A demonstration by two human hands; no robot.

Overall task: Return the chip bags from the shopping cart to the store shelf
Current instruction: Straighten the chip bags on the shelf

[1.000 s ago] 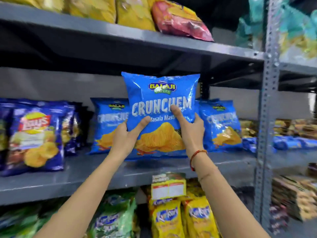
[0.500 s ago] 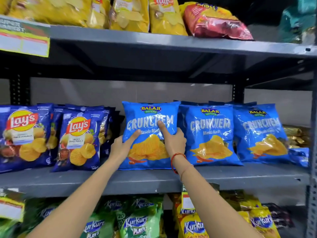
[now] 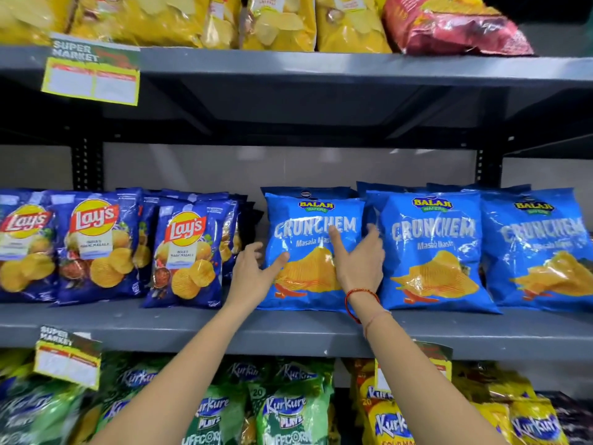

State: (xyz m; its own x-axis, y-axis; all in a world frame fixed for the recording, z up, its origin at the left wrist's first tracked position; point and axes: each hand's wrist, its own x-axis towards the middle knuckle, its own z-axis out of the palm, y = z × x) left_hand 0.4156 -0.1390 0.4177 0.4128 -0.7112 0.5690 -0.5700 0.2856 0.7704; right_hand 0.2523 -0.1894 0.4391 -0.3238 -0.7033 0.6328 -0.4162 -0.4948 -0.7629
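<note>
1. My left hand (image 3: 253,277) is spread open at the left edge of the blue Crunchem bag (image 3: 313,248). Only the thumb lies on the bag's front. My right hand (image 3: 359,264) is open too, with its fingers apart. The first finger lies flat on the front and the others reach toward the bag's right edge. Neither hand squeezes the bag.
2. The bag stands on the middle shelf (image 3: 288,335). Blue Lay's bags (image 3: 186,252) are on its left and two more Crunchem bags (image 3: 430,252) are on its right.
3. My right hand covers the end of the small words on the bag, so I can only read "Masala Mas". My wrist, with a red thread band (image 3: 353,300), hides the bag's bottom right corner.
4. I cannot tell if the bag touches the bag on its right, because my fingers cover that spot.
5. The far right Crunchem bag is blurry and cut off at the picture's edge.
6. The bag stands up tall, a little taller than it is wide. Its top seal is up, its front faces me, and the words read straight across.
</note>
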